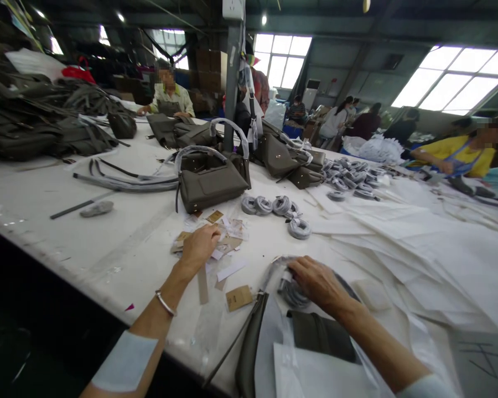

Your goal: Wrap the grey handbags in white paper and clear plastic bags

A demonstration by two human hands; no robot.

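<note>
My left hand (200, 243), its fingers curled together, is over a pile of tags and small papers (234, 228) on the white table; what it pinches, if anything, is too small to make out. My right hand (317, 281) has its fingers bent down on a wrapped coiled strap (292, 293) at the open top of a dark bag (251, 345). White sheets (315, 373) and a dark pouch (323, 336) show in or against this bag. A brown tag (239, 298) lies beside its handle.
A finished dark handbag (211, 185) stands beyond my left hand. Coiled straps (299, 229) lie at the centre, with more heaped behind. White sheets (398, 243) cover the right side. Dark bags (25, 132) are piled far left. A post (231, 83) rises mid-table. Several people work around.
</note>
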